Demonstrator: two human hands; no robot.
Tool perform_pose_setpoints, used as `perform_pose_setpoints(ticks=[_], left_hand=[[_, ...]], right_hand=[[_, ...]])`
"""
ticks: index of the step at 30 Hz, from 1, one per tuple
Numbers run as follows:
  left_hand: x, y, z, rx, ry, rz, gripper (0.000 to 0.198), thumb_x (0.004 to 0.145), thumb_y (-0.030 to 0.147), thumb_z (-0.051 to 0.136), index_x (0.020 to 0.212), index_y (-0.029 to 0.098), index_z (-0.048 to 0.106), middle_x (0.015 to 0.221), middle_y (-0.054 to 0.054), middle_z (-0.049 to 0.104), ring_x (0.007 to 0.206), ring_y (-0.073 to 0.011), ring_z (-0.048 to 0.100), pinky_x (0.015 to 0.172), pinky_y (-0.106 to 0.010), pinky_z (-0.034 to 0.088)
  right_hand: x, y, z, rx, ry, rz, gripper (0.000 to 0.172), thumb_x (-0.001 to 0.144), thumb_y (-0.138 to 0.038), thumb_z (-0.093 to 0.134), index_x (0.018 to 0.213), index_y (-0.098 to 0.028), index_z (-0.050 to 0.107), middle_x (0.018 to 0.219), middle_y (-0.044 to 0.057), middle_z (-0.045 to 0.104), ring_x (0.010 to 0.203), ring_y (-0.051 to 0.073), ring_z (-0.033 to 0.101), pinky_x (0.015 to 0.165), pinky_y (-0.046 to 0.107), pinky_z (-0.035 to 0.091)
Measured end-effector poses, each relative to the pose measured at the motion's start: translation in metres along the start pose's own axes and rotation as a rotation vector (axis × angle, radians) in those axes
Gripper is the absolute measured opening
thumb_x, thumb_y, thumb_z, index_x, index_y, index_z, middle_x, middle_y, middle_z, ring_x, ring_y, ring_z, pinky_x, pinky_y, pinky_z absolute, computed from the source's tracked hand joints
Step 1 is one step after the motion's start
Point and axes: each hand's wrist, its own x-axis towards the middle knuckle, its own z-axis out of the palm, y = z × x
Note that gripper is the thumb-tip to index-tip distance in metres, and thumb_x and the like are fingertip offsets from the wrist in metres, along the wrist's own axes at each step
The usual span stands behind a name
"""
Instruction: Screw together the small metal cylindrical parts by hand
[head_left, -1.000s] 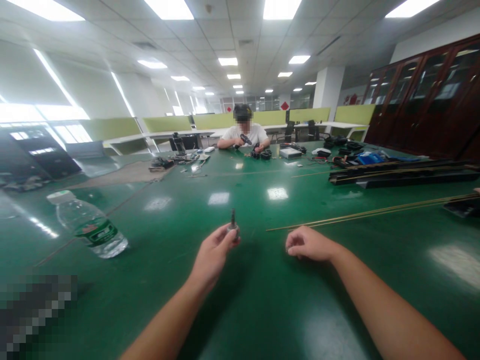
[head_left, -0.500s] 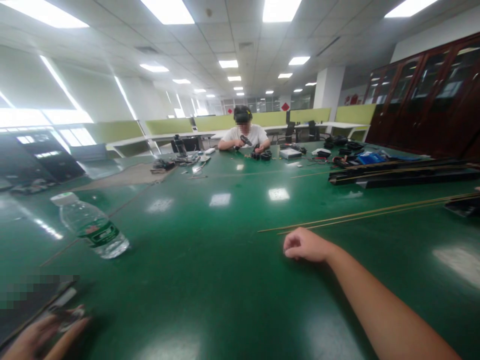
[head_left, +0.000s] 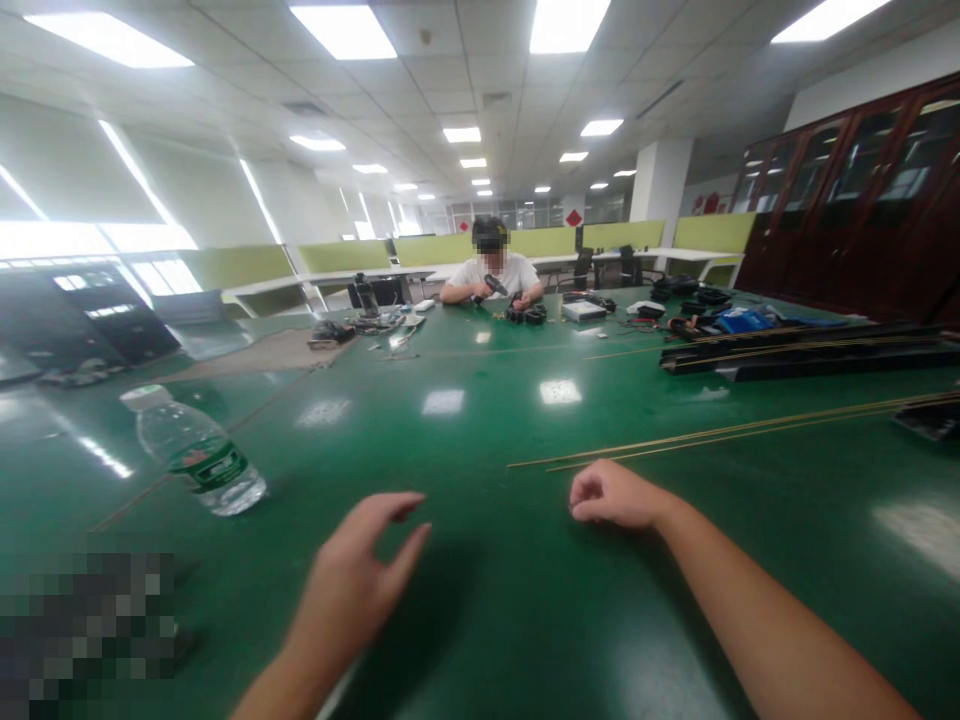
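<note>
My left hand is over the green table, thumb and fingers apart with nothing between them. To its right, my right hand rests on the tabletop with its fingers curled in and the thumb pressed up to them. Whatever its fingertips may hold is too small or hidden to make out. Just beyond the right hand lie thin brass-coloured rods, close to the knuckles but seemingly not gripped. A dark, blurred-out object lies at the lower left, apart from my left hand.
A clear water bottle with a green label stands at the left. Across the table a person holds a dark tool. Black channel-like bars, a blue item and clutter lie at the right. More small items are at the far left.
My left hand has moved from the lower left to the middle, letting go of a small shiny object by the dark item. My right hand has stayed in place.
</note>
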Motion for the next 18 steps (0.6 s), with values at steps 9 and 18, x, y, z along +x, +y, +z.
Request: perform_pose_setpoints(ticks=[9, 18], left_hand=[[0.045, 0.083, 0.157, -0.074, -0.488, 0.393, 0.028, 0.077, 0.007, 0.054, 0.100, 0.020, 0.065, 0.100, -0.006, 0.061, 0.089, -0.0192, 0.060, 0.080, -0.028, 0.049], [0.035, 0.033, 0.077, -0.185, -0.319, 0.105, 0.025, 0.084, 0.026, 0.059, 0.106, 0.027, 0.071, 0.102, -0.003, 0.072, 0.094, -0.0224, 0.066, 0.090, -0.035, 0.052]], right_hand=[[0.002, 0.005, -0.004, 0.104, -0.087, -0.070, 0.006, 0.065, -0.014, 0.061, 0.065, -0.012, 0.067, 0.058, -0.003, 0.060, 0.053, 0.010, 0.050, 0.051, 0.020, 0.037], [0.000, -0.002, -0.003, 0.024, -0.041, -0.028, 0.023, 0.069, -0.031, 0.073, 0.082, -0.013, 0.075, 0.072, 0.005, 0.072, 0.062, 0.015, 0.062, 0.058, 0.023, 0.046]])
